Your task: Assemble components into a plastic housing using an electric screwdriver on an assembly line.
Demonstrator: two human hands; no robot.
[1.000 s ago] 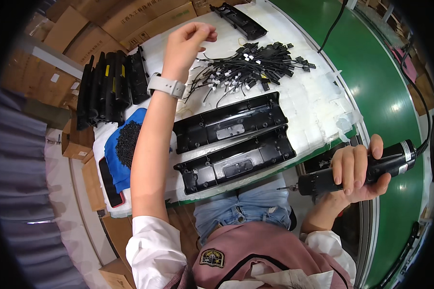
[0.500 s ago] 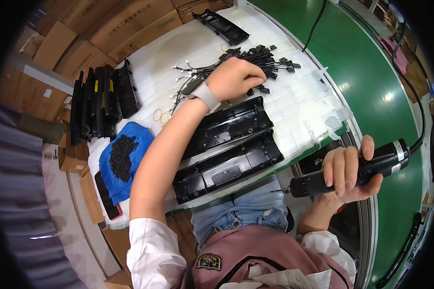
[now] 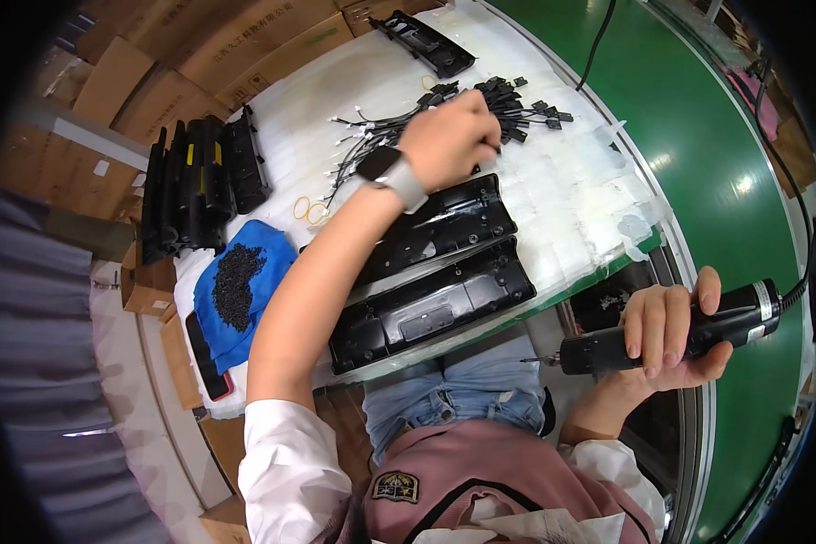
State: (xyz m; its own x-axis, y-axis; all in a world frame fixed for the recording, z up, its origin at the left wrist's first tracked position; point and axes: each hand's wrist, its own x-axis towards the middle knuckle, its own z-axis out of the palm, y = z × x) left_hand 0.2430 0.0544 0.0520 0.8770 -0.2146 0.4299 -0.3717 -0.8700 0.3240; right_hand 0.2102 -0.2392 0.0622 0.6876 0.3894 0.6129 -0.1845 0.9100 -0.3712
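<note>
My left hand, with a watch on its wrist, hovers at the near edge of a pile of short black cables with white plugs. Its fingers are curled closed and slightly blurred; anything between them is hidden. In my right hand, off the table's right front side, is a black electric screwdriver, its bit pointing left. Between the cables and me lie two long black plastic housings, hollow side up. The farther housing is partly covered by my left forearm.
A blue cloth with a heap of small black screws lies at the left, beside a phone. Several black housings stand farther back. Another black part is at the far edge. Yellow rubber bands lie near my forearm.
My left hand has shifted slightly up and stays over the near side of the cables. The screwdriver is still in my right hand, a little farther right in the picture.
</note>
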